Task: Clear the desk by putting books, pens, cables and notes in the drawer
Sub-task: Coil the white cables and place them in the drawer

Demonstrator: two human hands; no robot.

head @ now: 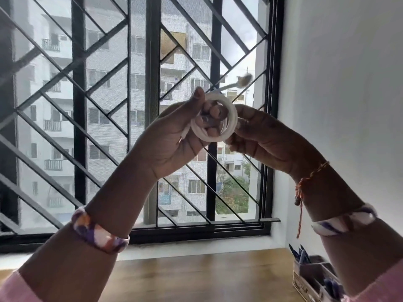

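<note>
We held white cable [214,118] coiled, raised above desk [196,277] far edge. Left hand [174,136] grip: fingers through coil, curled round turns. Right hand [259,136] grip: pinched coil side. Cable judged light, limp, springy; loose plug end [244,79] whipped free. Hold across bundled turns, not tail.

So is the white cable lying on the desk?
No, both hands, left hand and right hand, hold the coiled cable up before the window.
</note>
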